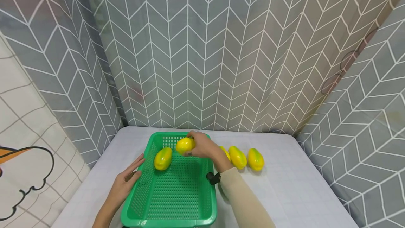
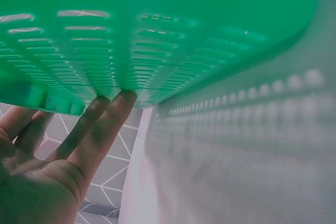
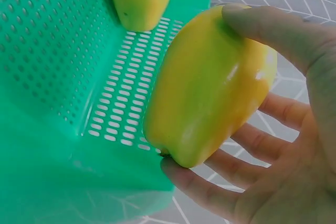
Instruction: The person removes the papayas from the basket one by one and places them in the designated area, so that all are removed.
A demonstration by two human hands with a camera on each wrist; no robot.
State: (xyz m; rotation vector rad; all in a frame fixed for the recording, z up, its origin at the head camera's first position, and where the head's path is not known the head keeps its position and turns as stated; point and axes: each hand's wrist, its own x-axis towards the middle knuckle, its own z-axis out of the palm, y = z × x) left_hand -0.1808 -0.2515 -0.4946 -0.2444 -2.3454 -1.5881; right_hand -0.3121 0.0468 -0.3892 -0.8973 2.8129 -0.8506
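My right hand (image 1: 202, 146) grips a glossy yellow papaya (image 1: 185, 145) with a green streak, over the far right part of a green plastic basket (image 1: 169, 223). In the right wrist view, the thumb lies across one end of this fruit and the fingers are behind and under it. Inside the basket, a second papaya (image 1: 163, 158) lies by the far left wall. My left hand (image 1: 126, 180) is at the basket's left side, its extended fingertips (image 2: 126, 97) against the slotted outer wall.
Right of the basket, more papayas lie on the white-covered table (image 1: 284, 185): one (image 1: 255, 159) outermost, another (image 1: 238, 157) beside it, and a third (image 1: 225, 152) partly hidden by my right forearm. A grey patterned curtain (image 1: 202, 62) hangs behind the table and along its sides.
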